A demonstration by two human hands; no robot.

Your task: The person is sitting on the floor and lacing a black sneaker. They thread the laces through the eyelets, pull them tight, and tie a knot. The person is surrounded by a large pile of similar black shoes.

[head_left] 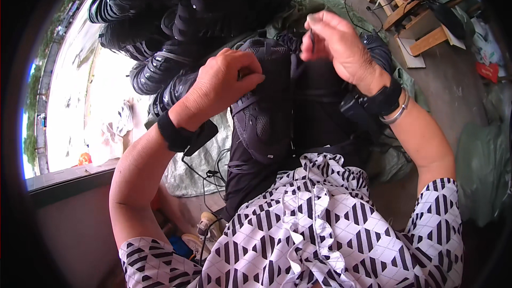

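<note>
And here we are: the black mesh piece (261, 125) lies across the lap just below centre, the left hand (226, 77) at 11 o'clock with fingers curled toward the thumb, the right hand (338, 42) at 1 o'clock, fingers bent and blurred (whether either grips anything, I cannot tell). Work looks midway on this one, though what's finished or left on it, or on the dark pile (181, 26) toward 11, doesn't show. Lettering? Only a tiny pale mark (270, 156) near the piece's 6 o'clock end, too small to read.
</note>
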